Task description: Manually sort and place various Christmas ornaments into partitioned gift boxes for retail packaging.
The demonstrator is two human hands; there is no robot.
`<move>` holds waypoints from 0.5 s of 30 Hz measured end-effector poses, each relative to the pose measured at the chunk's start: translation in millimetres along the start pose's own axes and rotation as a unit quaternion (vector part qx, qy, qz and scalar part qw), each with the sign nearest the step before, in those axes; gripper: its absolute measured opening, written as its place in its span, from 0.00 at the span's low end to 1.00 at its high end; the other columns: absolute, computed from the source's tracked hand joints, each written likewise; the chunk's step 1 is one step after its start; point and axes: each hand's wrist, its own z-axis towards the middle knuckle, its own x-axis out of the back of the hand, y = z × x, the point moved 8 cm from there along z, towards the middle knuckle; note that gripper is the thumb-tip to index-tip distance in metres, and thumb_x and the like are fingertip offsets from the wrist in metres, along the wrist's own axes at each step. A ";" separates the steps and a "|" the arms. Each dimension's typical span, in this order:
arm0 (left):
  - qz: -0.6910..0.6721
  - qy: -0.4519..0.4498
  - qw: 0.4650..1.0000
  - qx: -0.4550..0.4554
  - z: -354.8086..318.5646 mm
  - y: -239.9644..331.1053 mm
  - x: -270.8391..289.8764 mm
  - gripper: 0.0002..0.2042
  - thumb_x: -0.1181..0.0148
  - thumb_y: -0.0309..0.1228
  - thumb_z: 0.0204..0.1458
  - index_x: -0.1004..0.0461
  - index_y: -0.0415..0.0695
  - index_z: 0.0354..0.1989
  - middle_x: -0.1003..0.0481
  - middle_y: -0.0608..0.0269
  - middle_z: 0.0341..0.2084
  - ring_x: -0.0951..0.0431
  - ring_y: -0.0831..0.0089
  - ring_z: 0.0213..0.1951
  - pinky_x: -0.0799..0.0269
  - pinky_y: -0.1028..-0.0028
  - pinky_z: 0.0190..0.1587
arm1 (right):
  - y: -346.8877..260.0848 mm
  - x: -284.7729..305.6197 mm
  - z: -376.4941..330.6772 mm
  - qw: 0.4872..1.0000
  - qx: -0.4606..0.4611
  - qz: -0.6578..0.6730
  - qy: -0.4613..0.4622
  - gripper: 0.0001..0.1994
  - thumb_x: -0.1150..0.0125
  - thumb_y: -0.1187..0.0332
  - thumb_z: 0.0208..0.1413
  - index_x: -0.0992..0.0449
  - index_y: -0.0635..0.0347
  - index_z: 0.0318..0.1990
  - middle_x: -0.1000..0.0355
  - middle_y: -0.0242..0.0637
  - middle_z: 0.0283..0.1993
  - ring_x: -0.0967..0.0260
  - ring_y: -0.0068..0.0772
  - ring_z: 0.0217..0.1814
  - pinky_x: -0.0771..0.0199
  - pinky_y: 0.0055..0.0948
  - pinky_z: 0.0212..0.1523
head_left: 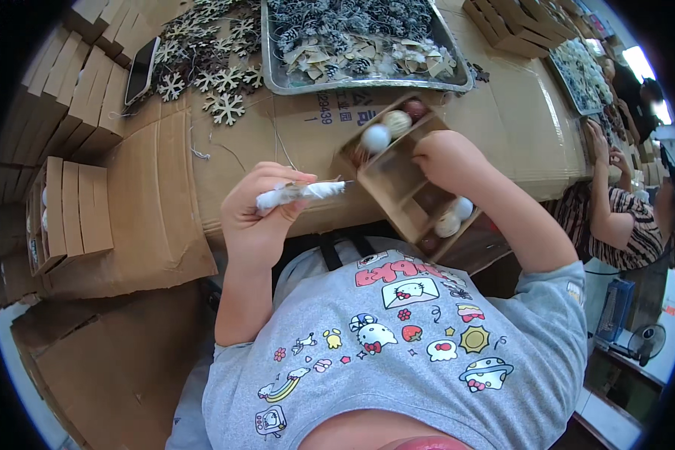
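Left hand [256,201] pinching, right hand [448,159] curled

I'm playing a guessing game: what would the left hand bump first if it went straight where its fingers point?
The left hand, pinching a white fluffy piece, points right, so probably the brown divided box comes first. It might pass above; its height is unclear.

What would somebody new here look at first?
Probably the grey T-shirt covered in colourful cartoon pictures, filling the bottom middle. Next might come the shiny metal tray of frosty-looking pinecones at the top, with snowflake shapes to its left. Near the middle, a fluffy white piece sits in the left grip, left of a divided box holding round balls.
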 end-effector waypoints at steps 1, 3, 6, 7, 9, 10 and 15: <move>0.008 -0.004 1.000 0.007 -2.3 -1.6 -2.1 0.09 0.38 0.15 0.42 0.25 0.38 0.33 0.23 0.57 0.33 0.27 0.74 0.34 0.33 0.78 0.36 | 14.3 2.5 -9.4 0.995 -0.059 0.072 0.029 0.10 0.43 0.68 0.47 0.22 0.60 0.36 0.26 0.48 0.33 0.27 0.47 0.35 0.25 0.37 0.37; 0.023 -0.010 0.997 0.075 -6.7 -16.5 -8.2 0.09 0.38 0.15 0.42 0.24 0.38 0.34 0.23 0.58 0.32 0.27 0.76 0.33 0.33 0.79 0.35 | 37.1 2.6 -31.6 0.957 -0.176 0.213 0.088 0.12 0.43 0.66 0.50 0.22 0.60 0.41 0.25 0.46 0.33 0.26 0.43 0.36 0.24 0.34 0.33; 0.007 -0.017 0.992 0.124 -7.3 -32.0 -20.7 0.09 0.39 0.15 0.44 0.23 0.37 0.34 0.23 0.60 0.32 0.27 0.78 0.33 0.33 0.80 0.35 | 28.8 -21.5 -40.2 0.841 -0.208 0.496 0.054 0.18 0.45 0.68 0.54 0.31 0.62 0.53 0.27 0.40 0.29 0.29 0.27 0.30 0.27 0.24 0.26; -0.010 -0.016 0.991 0.130 -6.9 -36.0 -27.0 0.09 0.39 0.15 0.44 0.23 0.37 0.35 0.24 0.61 0.32 0.26 0.78 0.33 0.32 0.81 0.35 | 23.5 -27.6 -42.5 0.787 -0.213 0.578 0.042 0.21 0.46 0.69 0.56 0.34 0.63 0.57 0.28 0.37 0.27 0.30 0.22 0.28 0.28 0.21 0.24; -0.061 0.007 0.986 0.157 -6.2 -39.7 -34.9 0.07 0.41 0.15 0.47 0.23 0.36 0.35 0.24 0.63 0.32 0.25 0.78 0.35 0.31 0.80 0.38 | 6.3 -12.8 -40.6 0.846 -0.180 0.497 0.067 0.22 0.45 0.69 0.55 0.35 0.61 0.58 0.28 0.38 0.33 0.30 0.24 0.30 0.28 0.23 0.26; -0.080 0.016 0.982 0.168 -5.6 -41.1 -37.9 0.07 0.41 0.15 0.47 0.23 0.36 0.35 0.24 0.63 0.31 0.25 0.78 0.35 0.31 0.79 0.38 | -3.8 0.2 -40.4 0.883 -0.170 0.431 0.071 0.22 0.44 0.70 0.54 0.35 0.61 0.57 0.28 0.39 0.35 0.30 0.25 0.32 0.29 0.24 0.26; -0.010 0.016 0.986 0.168 -2.6 -52.9 -34.0 0.05 0.39 0.20 0.48 0.23 0.36 0.35 0.23 0.64 0.30 0.25 0.80 0.33 0.31 0.80 0.36 | -80.0 64.8 -43.0 0.856 0.138 0.414 0.278 0.17 0.36 0.70 0.48 0.28 0.64 0.46 0.28 0.35 0.33 0.30 0.32 0.31 0.30 0.25 0.34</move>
